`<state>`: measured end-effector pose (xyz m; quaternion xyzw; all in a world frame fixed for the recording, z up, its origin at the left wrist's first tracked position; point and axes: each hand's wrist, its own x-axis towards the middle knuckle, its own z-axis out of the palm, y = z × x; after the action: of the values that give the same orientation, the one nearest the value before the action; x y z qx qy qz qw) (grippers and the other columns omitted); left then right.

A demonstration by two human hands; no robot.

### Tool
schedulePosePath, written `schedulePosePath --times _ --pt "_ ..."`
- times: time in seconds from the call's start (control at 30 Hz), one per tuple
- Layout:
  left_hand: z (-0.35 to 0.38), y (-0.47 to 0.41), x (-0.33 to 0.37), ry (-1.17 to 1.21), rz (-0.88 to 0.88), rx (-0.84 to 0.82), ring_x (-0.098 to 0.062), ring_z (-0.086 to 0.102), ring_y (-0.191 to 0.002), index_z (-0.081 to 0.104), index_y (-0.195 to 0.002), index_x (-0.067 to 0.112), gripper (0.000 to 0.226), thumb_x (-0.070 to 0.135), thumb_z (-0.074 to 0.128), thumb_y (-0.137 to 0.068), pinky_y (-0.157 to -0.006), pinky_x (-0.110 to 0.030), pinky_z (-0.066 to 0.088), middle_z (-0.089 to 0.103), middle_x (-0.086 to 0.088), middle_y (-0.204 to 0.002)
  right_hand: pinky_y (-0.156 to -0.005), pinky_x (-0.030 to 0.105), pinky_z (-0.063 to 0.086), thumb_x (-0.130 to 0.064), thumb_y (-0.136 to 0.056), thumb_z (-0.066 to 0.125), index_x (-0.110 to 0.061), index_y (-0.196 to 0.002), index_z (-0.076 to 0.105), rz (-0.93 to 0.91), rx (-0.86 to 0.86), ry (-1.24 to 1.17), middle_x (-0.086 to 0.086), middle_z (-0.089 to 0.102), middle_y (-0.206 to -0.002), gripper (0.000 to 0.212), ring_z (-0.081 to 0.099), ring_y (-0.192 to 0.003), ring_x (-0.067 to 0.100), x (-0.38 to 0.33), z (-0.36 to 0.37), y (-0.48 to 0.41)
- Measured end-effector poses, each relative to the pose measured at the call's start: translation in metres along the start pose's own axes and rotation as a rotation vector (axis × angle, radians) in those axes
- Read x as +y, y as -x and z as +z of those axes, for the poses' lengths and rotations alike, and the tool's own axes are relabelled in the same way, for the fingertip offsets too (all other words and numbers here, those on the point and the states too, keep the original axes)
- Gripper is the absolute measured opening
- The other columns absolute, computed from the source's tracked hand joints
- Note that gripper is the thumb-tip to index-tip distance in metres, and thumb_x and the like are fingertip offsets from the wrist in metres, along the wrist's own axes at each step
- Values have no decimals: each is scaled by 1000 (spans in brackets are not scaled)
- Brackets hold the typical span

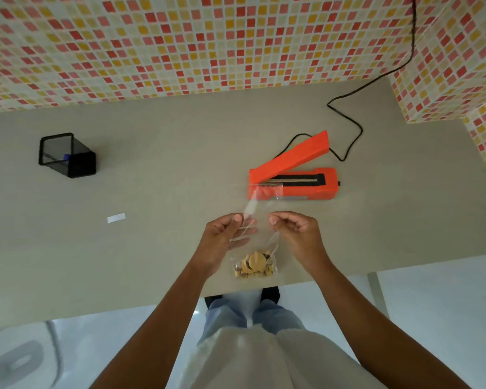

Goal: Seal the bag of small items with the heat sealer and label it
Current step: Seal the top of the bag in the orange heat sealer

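Clear glossy bag (260, 223) is being pinched at its edges by left hand (225, 240) and right hand (298, 234), long axis being pointed at boxy orange heat sealer (306, 189), wooden pieces (254, 265) nearest.

The bag (260, 234) is before the heat sealer (306, 190), label (116, 218) to its left (pen holder (68, 157) farther left, behind).

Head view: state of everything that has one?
heat sealer: lid raised, bag top over its left end.
bag: held up by both hands.
small items: bunched at bag's bottom.
left hand: pinches bag's left side.
right hand: pinches bag's right side.
label: flat on table, not on bag.
pen holder: upright, blue item inside.
cord: slack, looping on table.
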<state>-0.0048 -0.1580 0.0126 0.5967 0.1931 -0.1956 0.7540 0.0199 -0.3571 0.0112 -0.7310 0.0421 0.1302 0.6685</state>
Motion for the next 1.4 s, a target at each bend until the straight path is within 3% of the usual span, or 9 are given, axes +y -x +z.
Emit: schedulePosePath --times 0.33,0.5,0.6,0.73,0.83,0.97,1.1,1.2,1.4 --pt "-121 2 27 35 54 137 -27 74 -100 68 -111 8 25 24 51 -102 -86 -41 58 76 -11 -109 -74 24 53 -8 -89 73 -24 -91 78 -14 -97 24 -3 74 -77 17 66 -70 12 -11 128 -39" --pt "-159 -18 35 -55 77 215 -23 74 -94 70 -113 12 24 26 53 -102 -82 -34 53 76 -9 -106 -72 19 51 -5 -89 72 -10 -91 76 13 -29 69 6 70 -74 7 63 -66 9 -3 172 -73" --pt "-181 -34 35 -112 65 267 -10 72 -83 69 -113 12 20 22 57 -100 -73 -26 50 76 -9 -103 -73 15 52 -3 -87 74 -2 -95 76 29 6 133 7 73 -80 9 65 -68 4 4 191 -88" --pt "-197 -57 31 -238 61 334 2 68 -68 74 -102 8 15 16 63 -96 -60 -16 51 76 -7 -91 -79 17 52 -7 -85 77 -9 -93 78 73 75 229 2 76 -86 8 69 -79 6 16 200 -107" --pt "-204 -77 27 -371 52 351 -3 60 -57 78 -92 9 12 15 67 -93 -62 -22 47 71 -2 -74 -78 24 55 -11 -85 77 -9 -92 79 74 94 336 2 76 -84 8 70 -80 14 24 202 -118" --pt "-204 -93 29 -502 59 386 -12 63 -67 79 -95 13 13 20 68 -92 -69 -24 52 72 1 -76 -69 19 48 -18 -83 80 -8 -90 80 102 145 427 4 77 -82 12 65 -72 9 28 205 -130" --pt "-204 -104 33 -568 56 416 -22 71 -75 79 -92 13 15 21 66 -92 -73 -28 58 75 -1 -78 -60 29 46 -24 -82 81 -4 -77 75 100 176 533 11 71 -68 21 56 -60 14 28 206 -144" --pt "-202 -108 40 -638 79 451 -17 71 -77 79 -97 18 15 23 66 -91 -76 -27 56 77 1 -84 -54 16 38 -23 -81 81 -8 -74 75 93 192 543 4 66 -60 18 51 -53 8 24 207 -152" --pt "-197 -110 47 -668 102 497 -11 64 -77 78 -97 17 13 23 69 -90 -72 -21 48 74 3 -86 -65 25 50 -22 -82 80 -11 -80 75 144 193 567 4 71 -68 13 65 -64 16 26 209 -157"
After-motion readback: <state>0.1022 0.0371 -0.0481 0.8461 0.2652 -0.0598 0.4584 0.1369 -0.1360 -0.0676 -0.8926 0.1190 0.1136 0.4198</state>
